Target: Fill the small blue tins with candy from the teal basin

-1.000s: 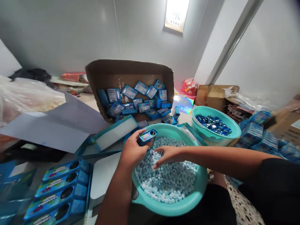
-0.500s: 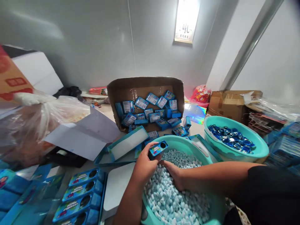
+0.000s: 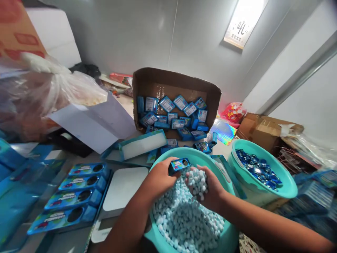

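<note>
My left hand (image 3: 162, 177) grips a small blue tin (image 3: 180, 165) with a dark round hole in its top, held above the left part of a turquoise basin (image 3: 155, 242). Pale blue candies (image 3: 184, 221) fill much of that basin. Just right of the tin, my right hand (image 3: 210, 186) is cupped around a heaped handful of the candies, raised over the pile. Left of the basin lies a white kitchen scale (image 3: 125, 188), partly covered by my left forearm. Beside it several blue tins (image 3: 75, 195) with round holes stand in a row in a tray.
A cardboard box (image 3: 179, 79) on its side holds several blue tins behind the basin. To the right, another turquoise basin (image 3: 288, 184) contains shiny blue round caps (image 3: 259, 168). Folded white card (image 3: 97, 123) and a plastic bag (image 3: 65, 88) occupy the left.
My right hand has come up out of the candies with a handful in it. My left hand still holds the tin. The view has tilted and shifted.
</note>
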A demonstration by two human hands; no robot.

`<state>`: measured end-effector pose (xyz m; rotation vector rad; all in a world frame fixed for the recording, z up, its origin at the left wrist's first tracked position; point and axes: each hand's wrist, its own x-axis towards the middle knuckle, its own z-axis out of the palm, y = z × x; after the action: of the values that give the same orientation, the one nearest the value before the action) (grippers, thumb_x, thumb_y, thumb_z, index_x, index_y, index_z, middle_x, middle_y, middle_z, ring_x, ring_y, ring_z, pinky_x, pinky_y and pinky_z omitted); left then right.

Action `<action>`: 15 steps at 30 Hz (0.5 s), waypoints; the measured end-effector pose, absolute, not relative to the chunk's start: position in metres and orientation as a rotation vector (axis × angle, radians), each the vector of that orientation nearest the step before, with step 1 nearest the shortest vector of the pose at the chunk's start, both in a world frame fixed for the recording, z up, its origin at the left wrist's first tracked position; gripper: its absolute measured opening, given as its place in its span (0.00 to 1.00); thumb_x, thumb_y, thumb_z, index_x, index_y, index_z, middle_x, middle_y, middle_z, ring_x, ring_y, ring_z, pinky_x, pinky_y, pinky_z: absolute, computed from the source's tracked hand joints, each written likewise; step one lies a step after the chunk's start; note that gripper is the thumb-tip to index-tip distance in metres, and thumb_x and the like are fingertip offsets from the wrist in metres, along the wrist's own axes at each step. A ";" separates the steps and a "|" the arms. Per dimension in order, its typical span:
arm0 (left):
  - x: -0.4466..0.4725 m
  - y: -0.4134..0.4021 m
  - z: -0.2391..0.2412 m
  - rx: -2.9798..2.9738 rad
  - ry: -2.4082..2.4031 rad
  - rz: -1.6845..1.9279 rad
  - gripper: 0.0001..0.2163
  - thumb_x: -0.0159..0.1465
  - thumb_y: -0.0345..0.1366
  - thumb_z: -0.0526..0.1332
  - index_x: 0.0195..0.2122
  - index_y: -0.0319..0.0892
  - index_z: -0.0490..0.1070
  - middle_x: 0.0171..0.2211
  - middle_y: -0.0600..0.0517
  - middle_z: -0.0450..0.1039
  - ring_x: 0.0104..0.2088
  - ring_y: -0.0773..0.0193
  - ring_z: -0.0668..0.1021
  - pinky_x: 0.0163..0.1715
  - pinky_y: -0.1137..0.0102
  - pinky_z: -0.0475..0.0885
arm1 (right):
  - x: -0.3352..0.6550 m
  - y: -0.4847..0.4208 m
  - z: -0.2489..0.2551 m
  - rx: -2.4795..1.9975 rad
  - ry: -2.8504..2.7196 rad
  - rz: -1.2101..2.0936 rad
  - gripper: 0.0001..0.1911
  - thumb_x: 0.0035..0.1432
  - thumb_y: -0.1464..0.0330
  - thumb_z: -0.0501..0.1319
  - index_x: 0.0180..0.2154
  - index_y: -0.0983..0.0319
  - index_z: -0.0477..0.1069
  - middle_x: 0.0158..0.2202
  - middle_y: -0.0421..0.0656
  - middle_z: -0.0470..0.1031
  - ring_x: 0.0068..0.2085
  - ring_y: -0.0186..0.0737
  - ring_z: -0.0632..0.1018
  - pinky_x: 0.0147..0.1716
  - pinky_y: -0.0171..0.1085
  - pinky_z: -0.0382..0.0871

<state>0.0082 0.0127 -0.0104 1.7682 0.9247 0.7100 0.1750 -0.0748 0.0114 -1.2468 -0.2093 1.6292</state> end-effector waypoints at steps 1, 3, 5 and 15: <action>0.007 0.012 -0.010 1.777 0.907 0.694 0.21 0.54 0.34 0.64 0.51 0.46 0.76 0.44 0.49 0.80 0.45 0.50 0.80 0.47 0.63 0.73 | 0.175 -0.073 0.017 -1.177 -0.088 1.615 0.09 0.60 0.60 0.57 0.38 0.59 0.68 0.31 0.42 0.78 0.30 0.37 0.80 0.27 0.32 0.73; 0.006 0.009 -0.007 1.800 0.854 0.650 0.22 0.54 0.34 0.64 0.52 0.46 0.76 0.45 0.49 0.80 0.46 0.50 0.80 0.47 0.62 0.73 | 0.175 -0.069 0.030 -1.055 0.105 1.570 0.07 0.60 0.63 0.58 0.38 0.59 0.68 0.31 0.42 0.78 0.31 0.37 0.79 0.26 0.31 0.73; 0.005 0.007 -0.006 1.817 0.788 0.609 0.23 0.54 0.34 0.64 0.53 0.48 0.75 0.46 0.49 0.80 0.46 0.50 0.80 0.48 0.61 0.72 | 0.175 -0.062 0.040 -1.000 0.126 1.516 0.06 0.61 0.64 0.58 0.38 0.58 0.69 0.31 0.42 0.78 0.31 0.38 0.79 0.24 0.31 0.72; 0.005 0.005 -0.013 1.744 0.724 0.636 0.22 0.52 0.33 0.67 0.49 0.51 0.78 0.43 0.48 0.81 0.43 0.46 0.81 0.47 0.56 0.73 | 0.167 -0.037 0.037 -0.929 -0.004 1.148 0.05 0.56 0.64 0.58 0.35 0.57 0.67 0.28 0.37 0.74 0.33 0.33 0.79 0.30 0.30 0.75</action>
<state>0.0046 0.0055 -0.0135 1.7444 0.7243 0.6358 0.1671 -0.0366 0.0372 -0.9287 -0.0036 1.1483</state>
